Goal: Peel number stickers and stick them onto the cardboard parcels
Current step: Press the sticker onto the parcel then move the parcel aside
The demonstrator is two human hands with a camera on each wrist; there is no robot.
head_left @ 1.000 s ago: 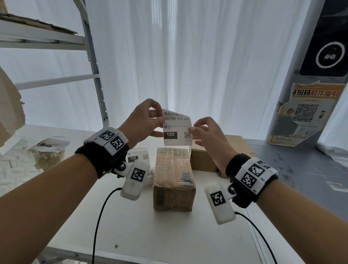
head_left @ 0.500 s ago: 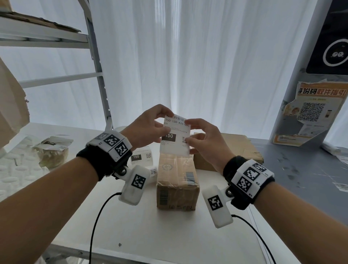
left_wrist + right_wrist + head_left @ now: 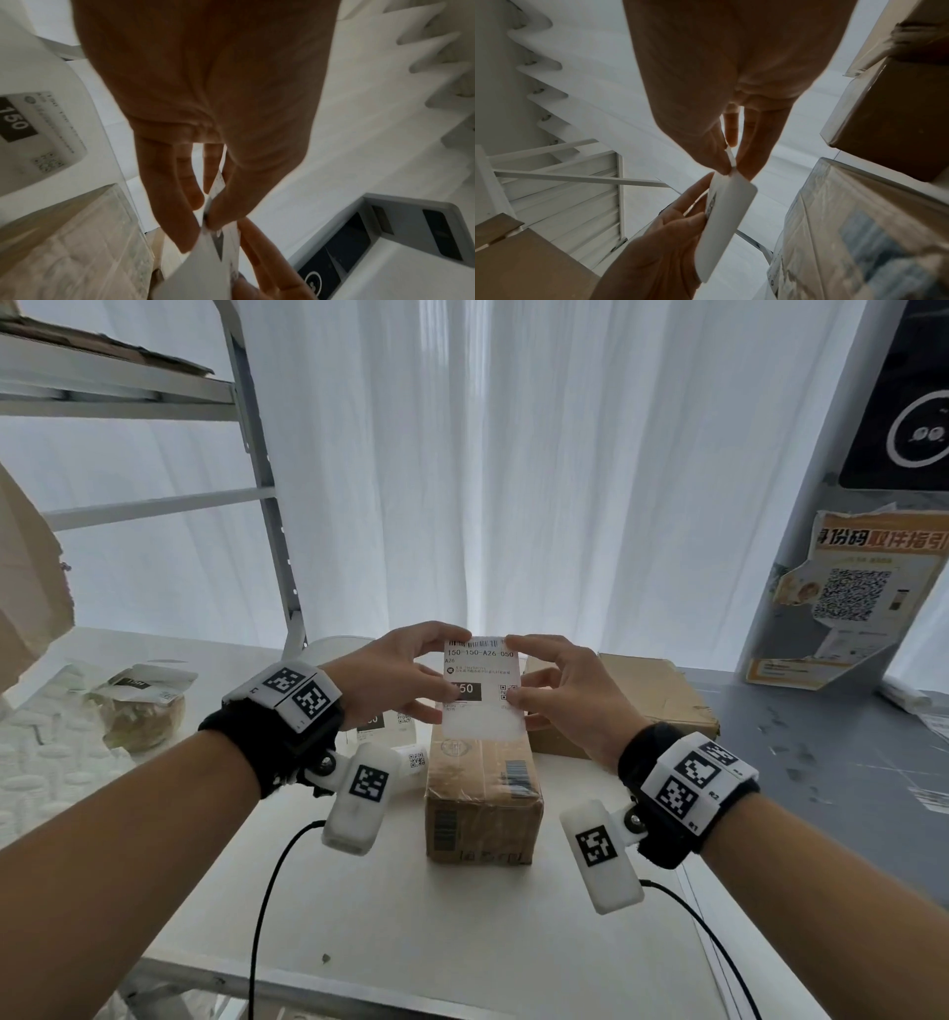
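- The left hand [image 3: 395, 675] pinches the left edge of a white number sticker [image 3: 481, 690] between its thumb and fingers.
- The right hand [image 3: 562, 690] pinches the right edge of the same sticker, with thumb and fingers close together on the paper.
- The sticker is up in the air, held flat between both hands, facing the person. It has a barcode on top, the line "150-150-A26-050", a black box with "50" showing, and a small square code.
- The sticker hangs just above the far end of a small cardboard parcel [image 3: 482, 803]. I cannot tell if it touches the parcel.
- That parcel sits in the middle of a white table [image 3: 462, 932]. It has shiny tape and a barcode on top.
- A bigger, flatter cardboard box [image 3: 652, 701] lies behind it, to the right.
- More stickers marked "150" [image 3: 38, 132] lie on the table to the left of the parcel.
- A metal shelf rack [image 3: 267, 469] stands at the back left, and white curtains [image 3: 513, 454] hang behind the table.
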